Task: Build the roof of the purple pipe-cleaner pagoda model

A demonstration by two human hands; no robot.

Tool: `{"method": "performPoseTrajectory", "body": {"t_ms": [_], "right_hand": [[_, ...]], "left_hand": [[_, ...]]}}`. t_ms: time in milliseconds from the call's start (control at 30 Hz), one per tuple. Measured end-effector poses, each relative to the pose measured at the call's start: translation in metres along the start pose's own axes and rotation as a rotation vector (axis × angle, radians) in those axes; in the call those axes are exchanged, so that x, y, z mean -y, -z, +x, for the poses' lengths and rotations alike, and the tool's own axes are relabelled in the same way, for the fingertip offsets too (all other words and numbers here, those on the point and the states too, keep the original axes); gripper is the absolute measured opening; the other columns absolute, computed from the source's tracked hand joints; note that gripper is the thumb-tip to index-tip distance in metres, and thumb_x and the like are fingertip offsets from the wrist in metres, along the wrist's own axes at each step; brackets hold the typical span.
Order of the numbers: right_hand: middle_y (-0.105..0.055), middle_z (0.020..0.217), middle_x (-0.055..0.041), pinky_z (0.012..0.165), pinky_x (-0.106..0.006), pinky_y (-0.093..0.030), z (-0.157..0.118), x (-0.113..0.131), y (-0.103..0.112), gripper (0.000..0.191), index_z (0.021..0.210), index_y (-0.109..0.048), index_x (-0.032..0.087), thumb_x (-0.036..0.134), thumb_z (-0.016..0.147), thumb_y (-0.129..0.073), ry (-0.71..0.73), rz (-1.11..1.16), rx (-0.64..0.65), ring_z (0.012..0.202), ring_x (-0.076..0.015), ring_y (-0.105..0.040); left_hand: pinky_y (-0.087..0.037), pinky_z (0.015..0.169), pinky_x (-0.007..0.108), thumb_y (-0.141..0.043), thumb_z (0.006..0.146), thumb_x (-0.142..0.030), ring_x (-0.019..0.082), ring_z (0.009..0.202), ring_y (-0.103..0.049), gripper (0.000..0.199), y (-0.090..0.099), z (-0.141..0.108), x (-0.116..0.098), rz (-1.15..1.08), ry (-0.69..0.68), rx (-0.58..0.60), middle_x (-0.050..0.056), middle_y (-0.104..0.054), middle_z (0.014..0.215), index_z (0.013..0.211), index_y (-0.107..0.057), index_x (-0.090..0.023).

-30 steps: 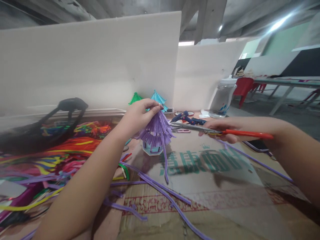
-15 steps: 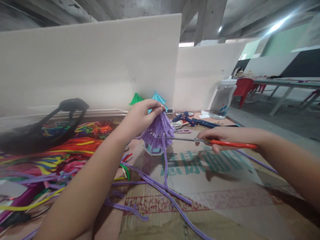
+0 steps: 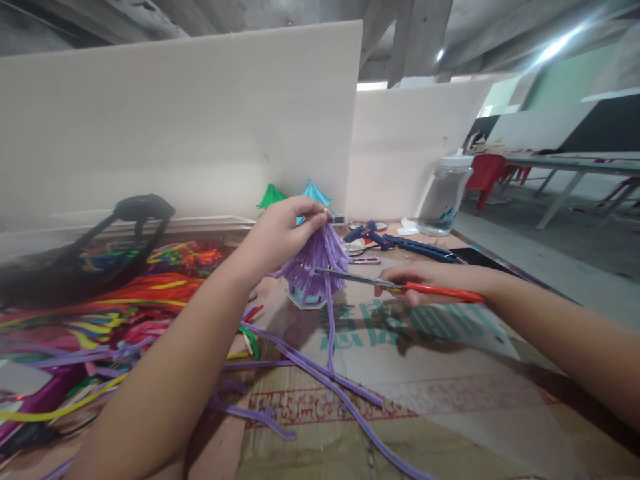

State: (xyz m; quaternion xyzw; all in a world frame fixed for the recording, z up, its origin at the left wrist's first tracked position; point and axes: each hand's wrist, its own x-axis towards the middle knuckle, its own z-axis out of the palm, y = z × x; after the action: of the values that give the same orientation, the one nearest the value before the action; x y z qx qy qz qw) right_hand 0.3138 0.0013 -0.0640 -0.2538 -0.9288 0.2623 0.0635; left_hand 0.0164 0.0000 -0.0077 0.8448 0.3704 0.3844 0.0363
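A small model pavilion with a roof of purple pipe cleaners and a pale blue base stands on the cardboard. My left hand pinches the tip of its roof. In my right hand is a pair of red-handled scissors, whose blades point left and reach across the roof's lower edge. One long purple pipe cleaner hangs from the roof down to the work surface, and the blades lie across its upper part. Whether the blades are parted cannot be made out. Loose purple pipe cleaners lie in front of the model.
Bundles of coloured pipe cleaners cover the left side, beside a blurred black object. Behind are green and blue roofs, a glue gun, dark blue pliers-like tool and a clear bottle.
My right hand and the scissors have moved left, so the blades reach further across the purple roof. My left hand keeps its pinch on the tip.
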Motion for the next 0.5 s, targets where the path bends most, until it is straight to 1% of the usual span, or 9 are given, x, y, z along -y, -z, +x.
{"method": "performPoseTrajectory", "body": {"t_ms": [67,133,200,267,367,500], "right_hand": [[-0.06,0.104,-0.0067,0.077,-0.03,-0.043,0.0007,-0.0006,-0.0019,0.051,0.119,-0.059,0.019,0.061,0.092,-0.048,-0.018,0.045,0.026,0.091,-0.0199,-0.055],[-0.06,0.104,-0.007,0.078,-0.031,-0.042,0.0013,-0.0008,-0.0025,0.058,0.119,-0.059,0.019,0.068,0.089,-0.045,-0.047,0.056,0.035,0.092,-0.0205,-0.054],[-0.06,0.104,-0.0071,0.078,-0.031,-0.043,0.002,-0.0003,-0.0021,0.063,0.119,-0.059,0.02,0.072,0.087,-0.043,-0.047,0.047,0.029,0.091,-0.0207,-0.054],[-0.059,0.104,-0.0073,0.079,-0.032,-0.042,0.003,0.0013,-0.0015,0.065,0.117,-0.06,0.019,0.074,0.087,-0.041,-0.025,0.036,0.018,0.093,-0.0212,-0.054],[-0.059,0.102,-0.0072,0.078,-0.03,-0.042,0.0044,0.0039,-0.0024,0.061,0.117,-0.059,0.018,0.069,0.091,-0.04,0.008,0.043,0.009,0.091,-0.0198,-0.054],[-0.06,0.106,-0.007,0.074,-0.028,-0.043,0.0054,0.0023,-0.0067,0.048,0.121,-0.057,0.019,0.058,0.095,-0.042,0.026,0.077,0.024,0.088,-0.0172,-0.055]], "left_hand": [[-0.047,0.091,0.035,-0.051,0.092,-0.032,0.02,0.095,-0.064,0.024,0.0001,0.0,0.0003,0.001,-0.005,0.006,0.007,-0.072,0.1,0.09,-0.07,-0.017],[-0.047,0.091,0.035,-0.051,0.092,-0.032,0.019,0.095,-0.064,0.024,0.0003,-0.0002,0.0006,0.002,-0.007,0.008,0.007,-0.072,0.101,0.091,-0.07,-0.017],[-0.047,0.091,0.035,-0.05,0.092,-0.032,0.019,0.095,-0.064,0.025,0.0005,-0.0004,0.0004,0.002,-0.008,0.01,0.007,-0.071,0.101,0.091,-0.07,-0.018],[-0.047,0.091,0.035,-0.05,0.092,-0.033,0.02,0.095,-0.063,0.025,0.0006,-0.0007,-0.0009,0.004,-0.007,0.013,0.006,-0.071,0.101,0.091,-0.07,-0.018],[-0.047,0.09,0.035,-0.05,0.092,-0.033,0.02,0.094,-0.063,0.025,0.0006,-0.0013,-0.0042,0.009,-0.007,0.015,0.006,-0.071,0.1,0.091,-0.07,-0.018],[-0.047,0.088,0.034,-0.05,0.092,-0.034,0.02,0.093,-0.063,0.025,0.0003,-0.0018,-0.0083,0.01,-0.017,0.028,0.006,-0.07,0.098,0.091,-0.069,-0.018]]}}
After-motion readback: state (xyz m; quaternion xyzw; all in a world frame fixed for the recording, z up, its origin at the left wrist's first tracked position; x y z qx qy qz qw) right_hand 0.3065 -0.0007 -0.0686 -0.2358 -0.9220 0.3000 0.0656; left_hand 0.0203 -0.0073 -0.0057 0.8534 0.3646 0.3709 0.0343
